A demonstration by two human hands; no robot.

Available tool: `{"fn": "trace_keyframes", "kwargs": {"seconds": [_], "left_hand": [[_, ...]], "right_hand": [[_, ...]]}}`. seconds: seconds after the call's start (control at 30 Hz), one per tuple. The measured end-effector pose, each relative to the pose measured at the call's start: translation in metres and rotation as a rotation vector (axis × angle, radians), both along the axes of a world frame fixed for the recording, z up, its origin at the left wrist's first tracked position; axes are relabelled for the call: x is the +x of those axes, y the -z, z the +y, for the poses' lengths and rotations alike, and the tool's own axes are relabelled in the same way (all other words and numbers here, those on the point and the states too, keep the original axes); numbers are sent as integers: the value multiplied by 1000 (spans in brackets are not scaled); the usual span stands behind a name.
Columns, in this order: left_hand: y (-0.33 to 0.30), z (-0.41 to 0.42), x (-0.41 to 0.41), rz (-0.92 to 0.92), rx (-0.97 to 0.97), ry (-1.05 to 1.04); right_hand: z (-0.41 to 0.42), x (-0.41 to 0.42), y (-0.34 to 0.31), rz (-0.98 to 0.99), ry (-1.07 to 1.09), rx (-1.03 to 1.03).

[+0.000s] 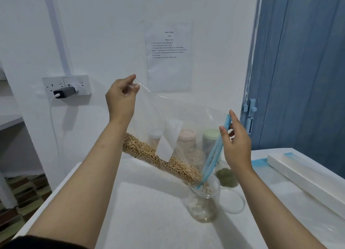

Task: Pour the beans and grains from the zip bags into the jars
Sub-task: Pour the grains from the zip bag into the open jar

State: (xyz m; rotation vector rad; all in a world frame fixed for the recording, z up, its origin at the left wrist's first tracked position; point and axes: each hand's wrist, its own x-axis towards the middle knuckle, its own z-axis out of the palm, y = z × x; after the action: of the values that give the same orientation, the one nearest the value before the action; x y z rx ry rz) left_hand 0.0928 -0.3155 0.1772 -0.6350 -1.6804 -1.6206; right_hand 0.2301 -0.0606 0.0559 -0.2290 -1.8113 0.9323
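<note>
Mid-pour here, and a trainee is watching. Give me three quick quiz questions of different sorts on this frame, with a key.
1. True or false: the left hand pinches the raised bottom corner of the zip bag.
2. Multiple choice: the bag's blue zip mouth points into which container? A) the clear open jar B) the green-lidded jar C) the pink-lidded jar
3. Fill in: the right hand holds the bag at its blue ____.

Key: 1 true; 2 A; 3 zip (the soybeans slide down toward it).
</note>
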Motion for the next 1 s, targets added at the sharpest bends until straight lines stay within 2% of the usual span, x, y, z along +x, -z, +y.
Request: {"fn": "trace_keyframes", "kwargs": {"seconds": [1.0], "left_hand": [[1, 4, 2, 11, 2, -11]], "right_hand": [[-5, 7, 4, 16, -1, -67]]}}
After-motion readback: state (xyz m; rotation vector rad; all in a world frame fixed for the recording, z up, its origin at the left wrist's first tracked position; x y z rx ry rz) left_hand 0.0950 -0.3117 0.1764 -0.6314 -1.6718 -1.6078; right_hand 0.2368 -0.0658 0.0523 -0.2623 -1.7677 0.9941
